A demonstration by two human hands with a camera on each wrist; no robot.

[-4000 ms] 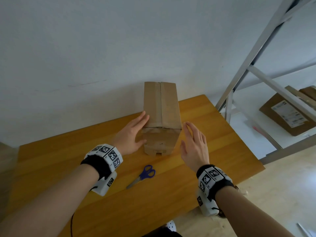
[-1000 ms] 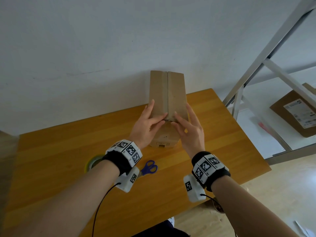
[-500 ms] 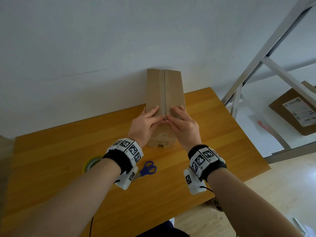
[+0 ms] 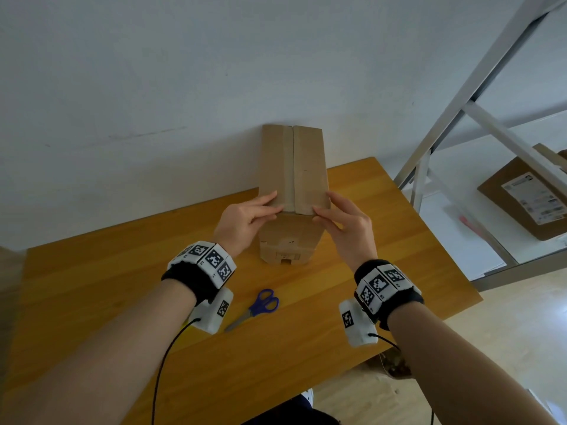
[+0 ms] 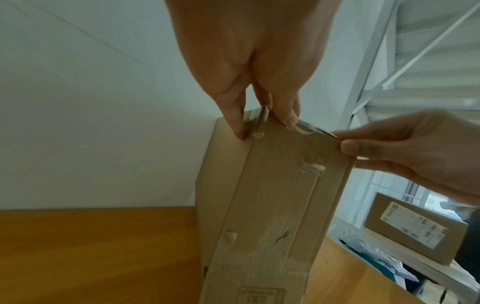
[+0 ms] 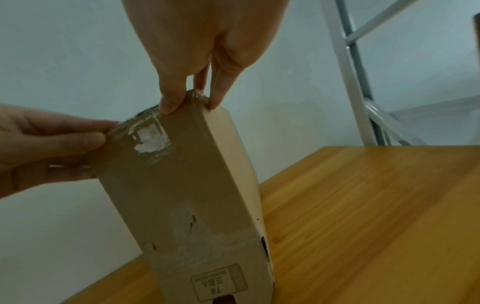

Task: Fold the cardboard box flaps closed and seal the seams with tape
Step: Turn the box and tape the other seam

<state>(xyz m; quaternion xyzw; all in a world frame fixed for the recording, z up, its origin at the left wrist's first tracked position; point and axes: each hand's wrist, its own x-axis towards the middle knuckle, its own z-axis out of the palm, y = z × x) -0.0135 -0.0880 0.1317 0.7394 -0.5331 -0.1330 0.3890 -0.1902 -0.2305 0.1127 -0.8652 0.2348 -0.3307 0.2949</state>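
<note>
A tall cardboard box [image 4: 293, 167] stands upright on the wooden table [image 4: 122, 286] against the wall, its top flaps folded flat and meeting at a centre seam. My left hand [image 4: 273, 207] pinches the near left corner of the top, fingers above and thumb on the front face. My right hand [image 4: 320, 210] pinches the near right corner the same way. The left wrist view shows the left hand [image 5: 262, 125] on the edge, beside wrinkled clear tape [image 5: 309, 166]. The right wrist view shows the right hand [image 6: 191, 105] at its corner. No tape roll is visible.
Blue-handled scissors [image 4: 259, 305] lie on the table between my forearms, in front of the box. A metal shelf rack [image 4: 445, 118] stands to the right, with another labelled cardboard box [image 4: 527, 197] on it. The white wall is directly behind the box.
Both hands have slid apart from the centre seam at the near top edge out to the two near corners. The tape roll seen earlier by my left arm is out of sight.
</note>
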